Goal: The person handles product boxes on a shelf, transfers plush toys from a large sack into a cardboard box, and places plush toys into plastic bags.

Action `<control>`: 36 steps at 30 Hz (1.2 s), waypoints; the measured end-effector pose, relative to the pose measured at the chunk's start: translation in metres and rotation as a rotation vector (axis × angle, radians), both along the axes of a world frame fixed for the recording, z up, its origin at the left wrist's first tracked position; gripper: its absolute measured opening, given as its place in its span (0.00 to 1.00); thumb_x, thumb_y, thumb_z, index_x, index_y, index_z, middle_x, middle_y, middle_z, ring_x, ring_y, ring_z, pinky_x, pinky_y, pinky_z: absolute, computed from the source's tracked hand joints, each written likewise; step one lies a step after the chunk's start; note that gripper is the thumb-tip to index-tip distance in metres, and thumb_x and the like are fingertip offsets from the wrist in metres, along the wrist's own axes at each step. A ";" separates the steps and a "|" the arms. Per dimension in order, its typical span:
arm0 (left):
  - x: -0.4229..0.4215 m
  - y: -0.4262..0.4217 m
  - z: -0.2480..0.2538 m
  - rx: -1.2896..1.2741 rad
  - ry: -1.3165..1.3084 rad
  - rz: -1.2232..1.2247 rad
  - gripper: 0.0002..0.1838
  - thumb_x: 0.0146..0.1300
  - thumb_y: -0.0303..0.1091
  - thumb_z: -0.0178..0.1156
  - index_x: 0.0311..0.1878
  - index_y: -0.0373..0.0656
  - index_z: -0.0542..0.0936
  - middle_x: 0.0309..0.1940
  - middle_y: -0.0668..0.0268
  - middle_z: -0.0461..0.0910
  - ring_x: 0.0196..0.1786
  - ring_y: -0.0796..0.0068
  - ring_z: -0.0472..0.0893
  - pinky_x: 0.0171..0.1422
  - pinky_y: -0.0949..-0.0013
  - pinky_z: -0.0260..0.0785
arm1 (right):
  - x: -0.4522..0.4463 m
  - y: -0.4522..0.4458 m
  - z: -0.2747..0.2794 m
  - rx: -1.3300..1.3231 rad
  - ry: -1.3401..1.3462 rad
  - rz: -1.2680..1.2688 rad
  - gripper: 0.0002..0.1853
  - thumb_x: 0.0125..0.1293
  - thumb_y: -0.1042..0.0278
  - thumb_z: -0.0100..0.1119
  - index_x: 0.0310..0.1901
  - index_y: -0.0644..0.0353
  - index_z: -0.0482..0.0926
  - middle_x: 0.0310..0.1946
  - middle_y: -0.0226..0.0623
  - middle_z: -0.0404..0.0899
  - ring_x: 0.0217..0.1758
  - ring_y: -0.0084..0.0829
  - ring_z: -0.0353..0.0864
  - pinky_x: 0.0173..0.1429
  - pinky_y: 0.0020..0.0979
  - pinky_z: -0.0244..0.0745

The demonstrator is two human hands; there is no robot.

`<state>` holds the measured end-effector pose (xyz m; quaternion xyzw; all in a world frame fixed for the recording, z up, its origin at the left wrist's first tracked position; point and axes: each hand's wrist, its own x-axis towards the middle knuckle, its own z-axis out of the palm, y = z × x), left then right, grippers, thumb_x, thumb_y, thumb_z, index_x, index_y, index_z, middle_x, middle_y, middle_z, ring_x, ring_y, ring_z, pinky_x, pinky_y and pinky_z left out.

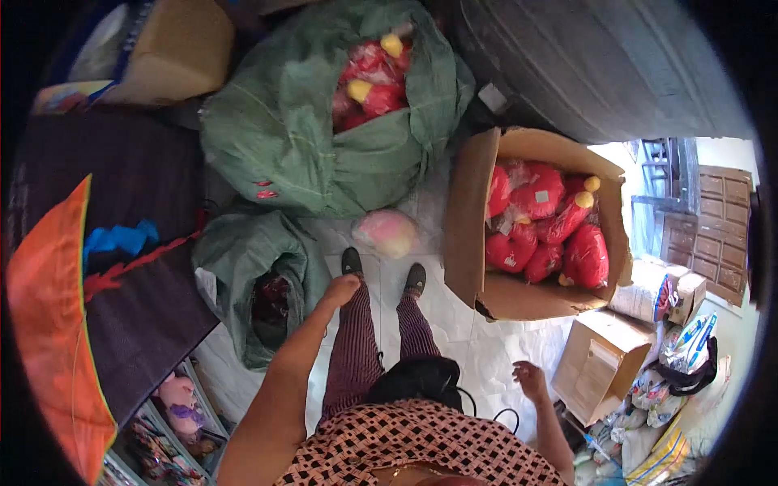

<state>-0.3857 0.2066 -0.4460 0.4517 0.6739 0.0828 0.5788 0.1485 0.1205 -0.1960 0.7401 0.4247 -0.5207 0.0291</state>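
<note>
My left hand (342,289) is closed in a fist above my left leg, with nothing seen sticking out of it. Beside it lies a smaller green sack (235,247), its mouth showing dark red wrapped things. My right hand (529,379) hangs in the air with loosely curled fingers apart, holding nothing. Ahead of my feet is a pink and pale yellow bundle (387,233) in clear plastic on the floor. A large green sack (275,121) gapes over plastic-wrapped red stuffed items (381,97) with yellow parts. Similar red stuffed items (539,198) fill an open cardboard box (466,235).
At right stands a smaller cardboard box (600,364) near piled plastic bags (648,389). An orange kite-like cloth (53,324) hangs at left over a dark surface (138,324). A pink plush toy (180,405) sits on the lower-left shelf. A big grey wrapped bulk (600,65) borders the back.
</note>
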 end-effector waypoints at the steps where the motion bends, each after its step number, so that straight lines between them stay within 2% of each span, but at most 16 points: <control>1: 0.002 0.014 -0.022 -0.054 0.080 -0.157 0.16 0.61 0.40 0.53 0.45 0.39 0.80 0.42 0.54 0.82 0.47 0.54 0.80 0.52 0.55 0.72 | -0.002 -0.022 -0.010 -0.031 0.035 -0.046 0.12 0.68 0.71 0.46 0.46 0.66 0.78 0.28 0.36 0.81 0.29 0.25 0.79 0.36 0.27 0.77; 5: 0.042 0.090 -0.087 -0.119 0.382 -0.614 0.19 0.62 0.36 0.48 0.55 0.41 0.75 0.53 0.56 0.77 0.56 0.52 0.75 0.58 0.52 0.67 | -0.031 -0.082 -0.010 -0.248 0.005 -0.247 0.11 0.65 0.71 0.51 0.46 0.63 0.79 0.27 0.36 0.82 0.30 0.26 0.82 0.36 0.27 0.77; 8: 0.094 0.125 -0.127 0.046 0.370 -0.913 0.22 0.63 0.35 0.48 0.60 0.43 0.70 0.64 0.58 0.66 0.67 0.52 0.63 0.63 0.47 0.60 | -0.049 -0.112 0.005 -0.421 -0.102 -0.300 0.11 0.67 0.73 0.52 0.47 0.65 0.78 0.30 0.38 0.82 0.32 0.25 0.80 0.37 0.27 0.78; 11: 0.152 0.136 -0.176 0.119 0.389 -1.060 0.25 0.64 0.37 0.49 0.65 0.50 0.67 0.69 0.61 0.57 0.72 0.52 0.52 0.68 0.42 0.50 | -0.065 -0.142 0.016 -0.490 -0.143 -0.527 0.10 0.67 0.71 0.53 0.46 0.66 0.78 0.31 0.39 0.83 0.33 0.25 0.82 0.37 0.26 0.79; 14: 0.189 0.124 -0.211 0.290 0.453 -1.059 0.25 0.65 0.39 0.49 0.65 0.45 0.67 0.73 0.59 0.49 0.75 0.51 0.42 0.72 0.38 0.39 | -0.078 -0.156 0.021 -0.565 -0.188 -0.601 0.11 0.67 0.70 0.54 0.48 0.64 0.78 0.32 0.39 0.83 0.35 0.26 0.83 0.37 0.25 0.79; 15: 0.197 0.123 -0.216 0.201 0.559 -1.184 0.29 0.66 0.46 0.46 0.68 0.47 0.63 0.74 0.61 0.46 0.76 0.52 0.39 0.74 0.38 0.32 | -0.077 -0.167 0.021 -0.545 -0.151 -0.617 0.12 0.67 0.69 0.54 0.48 0.63 0.78 0.33 0.40 0.83 0.37 0.27 0.84 0.38 0.26 0.79; 18: 0.206 0.121 -0.242 -0.031 0.582 -1.149 0.30 0.70 0.36 0.36 0.72 0.35 0.48 0.74 0.55 0.43 0.76 0.49 0.35 0.73 0.34 0.26 | -0.080 -0.176 0.024 -0.548 -0.124 -0.641 0.13 0.68 0.69 0.53 0.50 0.64 0.76 0.33 0.40 0.83 0.35 0.30 0.83 0.38 0.28 0.77; 20: 0.188 0.112 -0.253 0.403 0.632 -1.123 0.17 0.68 0.46 0.44 0.48 0.43 0.72 0.46 0.61 0.69 0.48 0.60 0.64 0.56 0.53 0.56 | -0.076 -0.186 0.020 -0.489 -0.134 -0.555 0.13 0.68 0.69 0.53 0.51 0.64 0.76 0.34 0.41 0.82 0.35 0.30 0.83 0.39 0.28 0.78; 22: 0.158 0.100 -0.251 0.481 0.632 -1.082 0.19 0.66 0.48 0.49 0.37 0.46 0.84 0.34 0.63 0.82 0.36 0.65 0.79 0.50 0.63 0.70 | -0.074 -0.194 0.017 -0.433 -0.069 -0.568 0.13 0.68 0.69 0.52 0.51 0.64 0.76 0.35 0.41 0.82 0.35 0.30 0.83 0.41 0.29 0.78; 23: 0.144 0.097 -0.247 0.351 0.611 -1.055 0.18 0.64 0.45 0.50 0.37 0.44 0.84 0.36 0.62 0.83 0.38 0.63 0.79 0.51 0.62 0.70 | -0.070 -0.194 0.014 -0.398 -0.002 -0.620 0.13 0.68 0.69 0.52 0.51 0.64 0.76 0.35 0.42 0.83 0.36 0.30 0.83 0.41 0.29 0.79; 25: 0.114 0.099 -0.225 0.102 0.571 -0.986 0.15 0.61 0.40 0.52 0.38 0.41 0.84 0.39 0.61 0.83 0.42 0.60 0.81 0.54 0.62 0.68 | -0.069 -0.191 0.011 -0.328 0.079 -0.705 0.14 0.69 0.68 0.52 0.52 0.64 0.75 0.37 0.41 0.83 0.37 0.30 0.83 0.42 0.29 0.80; 27: 0.081 0.111 -0.185 0.048 0.536 -0.757 0.13 0.56 0.40 0.59 0.34 0.40 0.83 0.31 0.61 0.81 0.38 0.69 0.80 0.42 0.61 0.72 | -0.064 -0.180 0.014 -0.342 0.082 -0.689 0.14 0.69 0.66 0.52 0.52 0.63 0.75 0.36 0.39 0.83 0.36 0.29 0.83 0.41 0.28 0.80; 29: 0.063 0.141 -0.072 -0.215 0.082 -0.409 0.15 0.57 0.41 0.59 0.37 0.37 0.81 0.35 0.62 0.81 0.38 0.66 0.79 0.44 0.62 0.72 | -0.059 -0.163 0.025 -0.342 0.043 -0.601 0.16 0.69 0.61 0.53 0.51 0.62 0.76 0.36 0.36 0.83 0.34 0.27 0.83 0.38 0.28 0.79; 31: 0.056 0.151 -0.005 -0.321 -0.383 0.063 0.13 0.58 0.40 0.58 0.37 0.38 0.80 0.36 0.62 0.81 0.40 0.64 0.79 0.49 0.59 0.70 | -0.043 -0.177 0.019 -0.254 0.090 -0.633 0.14 0.69 0.64 0.50 0.49 0.63 0.77 0.35 0.37 0.82 0.34 0.25 0.82 0.38 0.28 0.79; 34: 0.092 0.173 0.144 -0.452 -0.744 0.313 0.14 0.59 0.39 0.56 0.42 0.40 0.79 0.35 0.66 0.80 0.37 0.70 0.78 0.45 0.65 0.70 | -0.013 -0.182 0.001 -0.063 0.052 -0.506 0.14 0.67 0.63 0.50 0.46 0.64 0.79 0.31 0.34 0.82 0.30 0.23 0.81 0.35 0.27 0.78; 36: 0.138 0.182 0.228 -0.398 -1.045 0.255 0.09 0.60 0.38 0.55 0.37 0.43 0.77 0.35 0.66 0.79 0.41 0.70 0.78 0.48 0.62 0.70 | 0.016 -0.176 -0.019 0.187 0.301 -0.652 0.15 0.65 0.62 0.52 0.45 0.64 0.80 0.29 0.34 0.83 0.29 0.23 0.81 0.34 0.27 0.77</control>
